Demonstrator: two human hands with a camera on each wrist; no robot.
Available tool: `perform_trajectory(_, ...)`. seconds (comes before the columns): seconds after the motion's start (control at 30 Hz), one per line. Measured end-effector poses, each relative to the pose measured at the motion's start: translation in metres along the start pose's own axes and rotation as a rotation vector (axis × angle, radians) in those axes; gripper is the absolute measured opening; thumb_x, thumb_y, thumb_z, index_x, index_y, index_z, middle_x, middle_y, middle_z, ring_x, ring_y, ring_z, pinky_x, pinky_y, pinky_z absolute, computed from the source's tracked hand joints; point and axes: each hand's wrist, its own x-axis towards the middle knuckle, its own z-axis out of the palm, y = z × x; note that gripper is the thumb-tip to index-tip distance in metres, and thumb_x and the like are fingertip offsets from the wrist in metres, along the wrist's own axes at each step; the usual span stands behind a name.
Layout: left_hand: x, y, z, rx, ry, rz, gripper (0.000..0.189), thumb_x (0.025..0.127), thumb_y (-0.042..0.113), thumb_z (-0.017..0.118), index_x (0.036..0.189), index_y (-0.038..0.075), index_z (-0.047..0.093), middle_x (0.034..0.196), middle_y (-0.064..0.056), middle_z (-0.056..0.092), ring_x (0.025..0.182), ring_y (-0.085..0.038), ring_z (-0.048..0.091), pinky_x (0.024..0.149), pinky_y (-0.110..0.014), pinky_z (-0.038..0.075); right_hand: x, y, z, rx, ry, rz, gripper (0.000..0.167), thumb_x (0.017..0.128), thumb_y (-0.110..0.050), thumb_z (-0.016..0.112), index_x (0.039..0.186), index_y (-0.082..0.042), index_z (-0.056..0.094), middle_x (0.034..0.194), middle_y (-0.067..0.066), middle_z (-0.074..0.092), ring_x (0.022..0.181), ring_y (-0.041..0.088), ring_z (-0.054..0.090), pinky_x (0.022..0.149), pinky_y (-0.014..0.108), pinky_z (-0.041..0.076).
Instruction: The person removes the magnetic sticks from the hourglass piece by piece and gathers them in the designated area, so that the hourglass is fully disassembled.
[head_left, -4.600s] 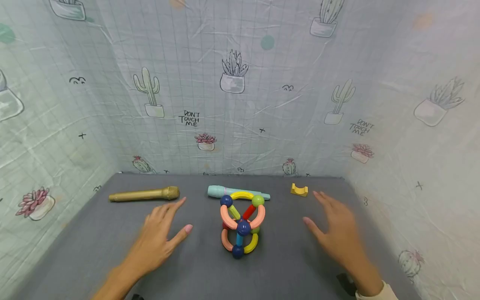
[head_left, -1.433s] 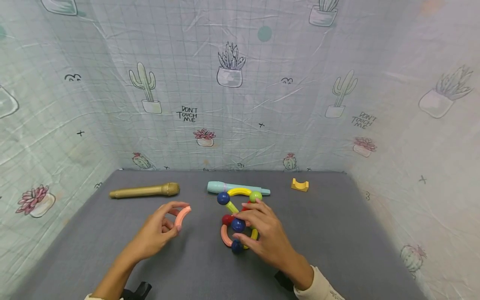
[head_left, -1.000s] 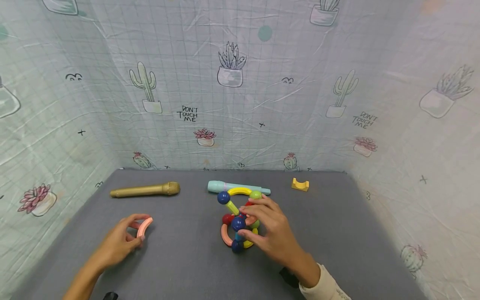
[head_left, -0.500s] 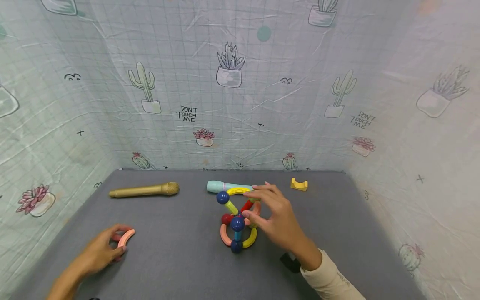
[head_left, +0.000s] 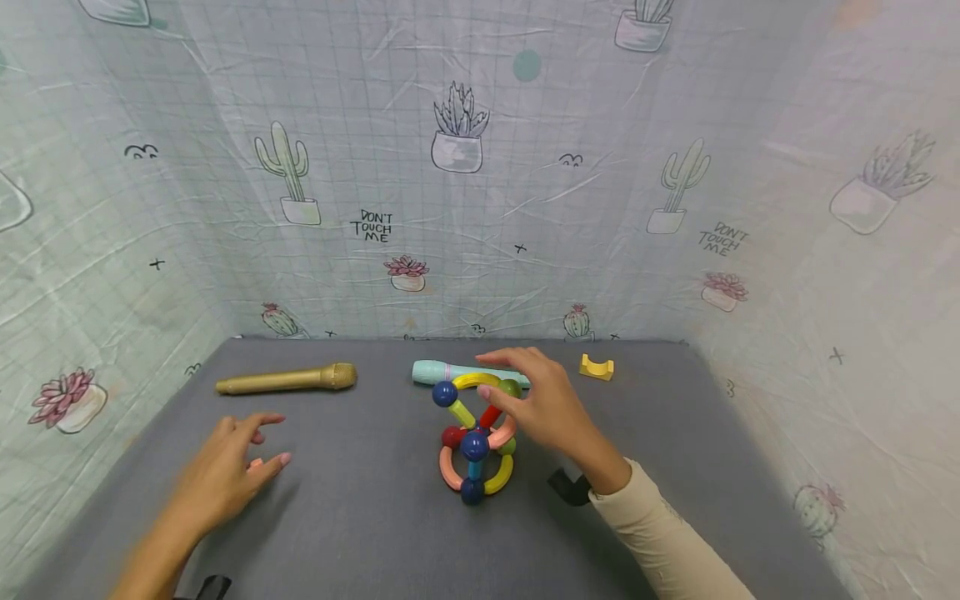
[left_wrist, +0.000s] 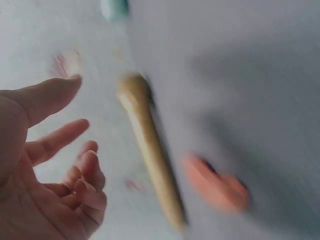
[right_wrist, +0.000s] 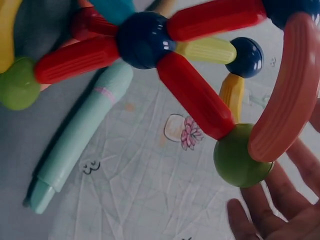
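Head view: a colourful ball-and-rod structure (head_left: 475, 446) stands in two tiers on a grey table (head_left: 360, 525) in front of you. Your right hand (head_left: 543, 396) reaches in from the right of the structure to its top, thumb and fingers parted moderately wide about the upper green ball (head_left: 512, 387). In the right wrist view your fingers lie just behind that ball and the peach arc (right_wrist: 287, 92) fixed to it; whether they touch, you cannot tell. Your left hand (head_left: 217, 479) is well to the left of the structure, above the table, with thumb and index finger spread wide. The left wrist view, blurred in places, shows your other fingers partly curled. A separate peach rod (left_wrist: 215, 186) lies on the table to the left of the structure, clear of your left fingers; from the head, your hand hides most of it. Just beyond the structure lies a teal microphone (head_left: 453, 372), partly covered by the yellow arc (head_left: 476, 380) on top and by your right hand. A gold microphone (head_left: 287, 380) rests beyond the structure and to its left, and a yellow notched block (head_left: 596, 367) beyond and to its right. Behind them all hangs a pale cloth (head_left: 337, 125) printed with potted cacti. A cream sleeve (head_left: 645, 521) covers your right forearm.
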Motion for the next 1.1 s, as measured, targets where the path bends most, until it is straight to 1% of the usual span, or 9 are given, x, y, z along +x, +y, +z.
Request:
perform_trajectory(0.13,0.017,0.047,0.001,-0.047,0.07,0.088,0.052,0.09,0.023,0.087,0.137,0.019,0.065,0.107,-0.009,0.063,0.079,-0.014,0.053,0.06,-0.027,0.038,0.012,0.001,0.001,0.046,-0.107,0.076,0.038,0.098,-0.028,0.079,0.135,-0.025,0.072,0.132,-0.006,0.073,0.126,0.02,0.065,0.105,0.05,0.055)
perform_trajectory(0.23,0.03,0.08,0.003,-0.098,0.063,0.149,0.052,0.09,0.023,0.087,0.138,0.022,0.065,0.112,-0.006,0.067,0.085,-0.015,0.056,0.065,-0.03,0.043,0.019,0.0,0.002,0.088,-0.199,0.118,0.038,0.099,-0.026,0.078,0.136,-0.025,0.071,0.134,-0.005,0.072,0.128,0.023,0.066,0.105,0.051,0.055)
perform_trajectory(0.33,0.043,0.107,0.011,-0.163,0.046,0.204,0.052,0.091,0.024,0.086,0.139,0.023,0.065,0.116,-0.003,0.069,0.09,-0.016,0.06,0.072,-0.033,0.048,0.026,-0.001,0.003,0.102,-0.278,0.153,0.036,0.1,-0.024,0.076,0.136,-0.024,0.071,0.136,-0.004,0.071,0.13,0.025,0.066,0.107,0.051,0.055)
perform_trajectory(0.5,0.063,0.141,0.031,-0.283,-0.005,0.274,0.056,0.092,0.026,0.086,0.143,0.022,0.062,0.123,-0.001,0.071,0.097,-0.018,0.063,0.076,-0.033,0.053,0.035,-0.003,0.006,0.106,-0.35,0.185,0.032,0.102,-0.018,0.074,0.133,-0.02,0.073,0.133,0.001,0.074,0.123,0.024,0.07,0.104,0.047,0.057)
perform_trajectory(0.63,0.073,0.155,0.047,-0.355,-0.033,0.313,0.056,0.093,0.026,0.085,0.144,0.022,0.062,0.127,-0.001,0.073,0.097,-0.015,0.065,0.075,-0.033,0.055,0.04,-0.006,0.012,0.094,-0.354,0.199,0.027,0.101,-0.012,0.073,0.128,-0.018,0.076,0.126,0.003,0.077,0.11,0.022,0.073,0.093,0.039,0.062)
perform_trajectory(0.77,0.078,0.161,0.059,-0.41,-0.022,0.306,0.05,0.093,0.024,0.084,0.139,0.023,0.065,0.119,0.002,0.075,0.094,-0.014,0.067,0.071,-0.029,0.054,0.042,-0.007,0.016,0.068,-0.326,0.208,0.022,0.101,-0.011,0.073,0.122,-0.016,0.078,0.121,0.004,0.078,0.102,0.02,0.072,0.086,0.035,0.062)
perform_trajectory(0.83,0.079,0.162,0.062,-0.424,-0.012,0.295,0.046,0.093,0.023,0.085,0.135,0.024,0.066,0.115,0.004,0.076,0.092,-0.012,0.066,0.07,-0.026,0.053,0.041,-0.007,0.018,0.059,-0.308,0.209,0.02,0.1,-0.011,0.074,0.119,-0.015,0.079,0.118,0.003,0.078,0.098,0.019,0.072,0.083,0.034,0.062)
perform_trajectory(1.03,0.08,0.164,0.065,-0.435,0.016,0.29,0.04,0.093,0.022,0.085,0.129,0.021,0.067,0.105,0.005,0.075,0.085,-0.009,0.063,0.066,-0.025,0.051,0.04,-0.008,0.02,0.045,-0.265,0.209,0.018,0.098,-0.011,0.077,0.115,-0.014,0.08,0.11,0.001,0.078,0.089,0.013,0.069,0.078,0.03,0.06)
perform_trajectory(1.1,0.08,0.165,0.067,-0.436,0.032,0.292,0.04,0.092,0.022,0.086,0.127,0.02,0.067,0.103,0.005,0.074,0.083,-0.011,0.063,0.066,-0.025,0.05,0.04,-0.009,0.02,0.041,-0.256,0.218,0.017,0.098,-0.011,0.077,0.114,-0.015,0.08,0.109,0.001,0.078,0.086,0.013,0.068,0.077,0.03,0.059)
